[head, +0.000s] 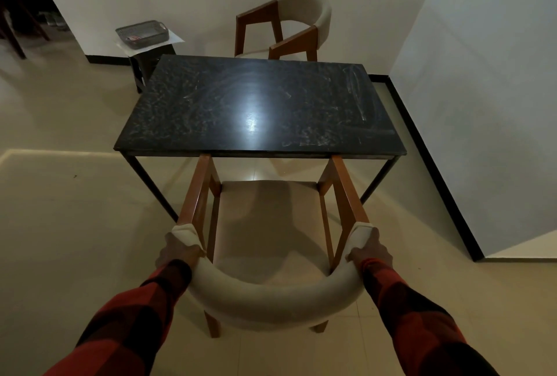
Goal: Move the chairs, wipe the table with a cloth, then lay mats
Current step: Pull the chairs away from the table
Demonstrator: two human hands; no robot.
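Both hands on the near chair (272, 258). My left hand (177, 250) is clamped over the left end of its curved backrest, right hand (369, 247) clamped over the right end; thumbs hidden, fingers wrap the padded ends. Sleeves are red and black check fabric. Backrest is one thick cream upholstered tube bent in a half-ring, matte cloth, open side facing the table (259, 104). Seat is a flat cream pad, roughly square. Frame is orange-brown wood, squared sections: two straight armrests run from the backrest ends away from me, and their front tips sit just under the table's near edge. So the chair faces the table, front-to-back axis pointing straight away from me, roughly centred on the table's near side. Two rear legs visible below the backrest, on the floor (60, 210), as far as I can tell. Table: black rectangular slab, glossy, speckled like stone, streaky smears across it and a bright light glare near the middle; thin black metal legs. Long axis runs left-right from my view. Far chair (289, 29) is the same design, standing at the opposite side beside the white wall, turned at an angle so its open side points toward the left rather than square at the table. Floor is pale glossy tile. Left of the far end of the table a small dark stool (147, 65) carries a white sheet and a grey woven basket (141, 32), rectangular with handles.
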